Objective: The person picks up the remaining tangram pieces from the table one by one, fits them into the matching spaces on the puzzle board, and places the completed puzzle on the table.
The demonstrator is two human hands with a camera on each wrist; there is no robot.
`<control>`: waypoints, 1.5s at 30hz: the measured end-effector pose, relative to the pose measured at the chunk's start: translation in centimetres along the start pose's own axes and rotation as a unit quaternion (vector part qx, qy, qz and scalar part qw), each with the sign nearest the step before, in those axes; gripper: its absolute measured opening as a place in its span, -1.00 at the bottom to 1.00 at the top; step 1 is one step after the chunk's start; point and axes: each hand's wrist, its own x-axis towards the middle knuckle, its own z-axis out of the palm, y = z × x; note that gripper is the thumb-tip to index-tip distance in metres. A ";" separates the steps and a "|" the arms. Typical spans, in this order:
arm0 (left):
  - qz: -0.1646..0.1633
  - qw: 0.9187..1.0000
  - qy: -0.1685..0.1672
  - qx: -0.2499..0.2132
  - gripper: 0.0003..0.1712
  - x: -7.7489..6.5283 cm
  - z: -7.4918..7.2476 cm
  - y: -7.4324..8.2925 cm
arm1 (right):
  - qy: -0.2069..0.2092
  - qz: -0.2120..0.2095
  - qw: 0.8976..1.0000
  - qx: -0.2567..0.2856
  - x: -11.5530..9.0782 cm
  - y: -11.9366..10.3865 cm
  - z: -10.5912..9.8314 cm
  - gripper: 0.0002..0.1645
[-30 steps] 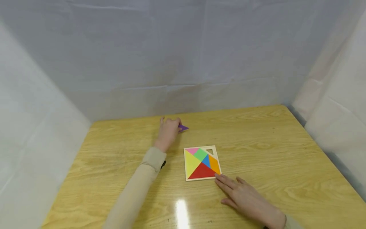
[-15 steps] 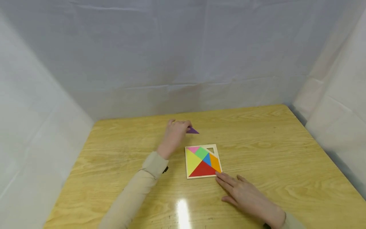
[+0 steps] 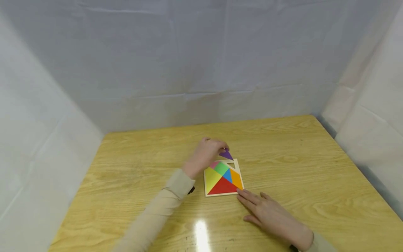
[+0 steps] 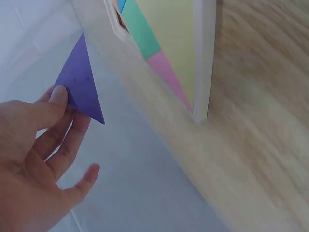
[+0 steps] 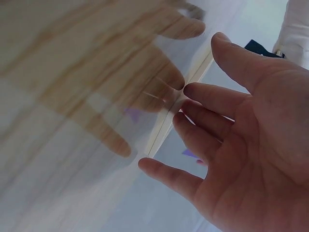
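Observation:
Between thumb and fingers my left hand [image 3: 206, 155] pinches a purple triangle piece [image 4: 80, 82], held above the far edge of a square tangram tray [image 3: 220, 195]. Pink, green, yellow, blue, red and orange pieces lie in the tray, and a triangular gap shows at its far right corner. The left forearm and hand cover part of the tray's far left corner in the head view. My right hand [image 3: 270, 217] lies with fingers extended, its fingertips touching the tray's near right corner. In the right wrist view those fingers [image 5: 203, 135] meet the tray's edge.
A wooden table [image 3: 302, 168] spreads around the tray, shiny enough to reflect the right hand. White cloth [image 3: 201, 63] hangs behind the table and along both sides.
My left hand has carried the purple triangle piece rightward and nearer, from the far part of the table to the tray's far edge. The right hand stays at the tray corner.

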 end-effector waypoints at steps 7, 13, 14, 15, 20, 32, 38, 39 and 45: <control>0.033 0.996 -0.051 -0.063 -0.79 1.0 2.3 0.5 | -0.003 -0.003 1.000 0.003 0.1 -0.1 0.0 -0.30; 0.042 0.992 -0.061 -0.099 -0.78 1.1 3.4 0.2 | -0.001 -0.007 1.000 0.001 0.2 -0.3 -0.1 -0.29; 0.043 0.992 -0.062 -0.101 -0.78 1.1 3.6 0.2 | -0.001 -0.007 1.000 0.001 0.1 -0.4 -0.1 -0.29; 0.044 0.992 -0.063 -0.102 -0.78 1.0 3.8 0.2 | -0.002 -0.007 1.000 0.000 0.1 -0.4 -0.1 -0.29; 0.042 0.993 -0.063 -0.095 -0.79 1.1 4.5 0.1 | -0.003 -0.008 1.000 -0.004 0.1 -0.4 0.0 -0.29; 0.006 0.995 -0.065 -0.071 -0.76 0.8 4.9 0.7 | 0.001 -0.005 1.000 -0.001 0.0 -0.4 0.0 -0.28; 0.018 0.998 -0.060 -0.010 -0.75 0.0 4.2 1.6 | 0.004 -0.006 1.000 0.003 -0.1 -0.3 0.0 -0.29; 0.022 0.998 -0.061 0.008 -0.73 -0.2 4.0 1.9 | 0.007 -0.008 1.000 0.001 -0.1 -0.3 0.1 -0.29; 0.030 0.990 -0.097 0.096 -0.59 -2.3 3.2 3.7 | 0.023 -0.016 1.000 -0.009 -0.2 -0.2 0.2 -0.29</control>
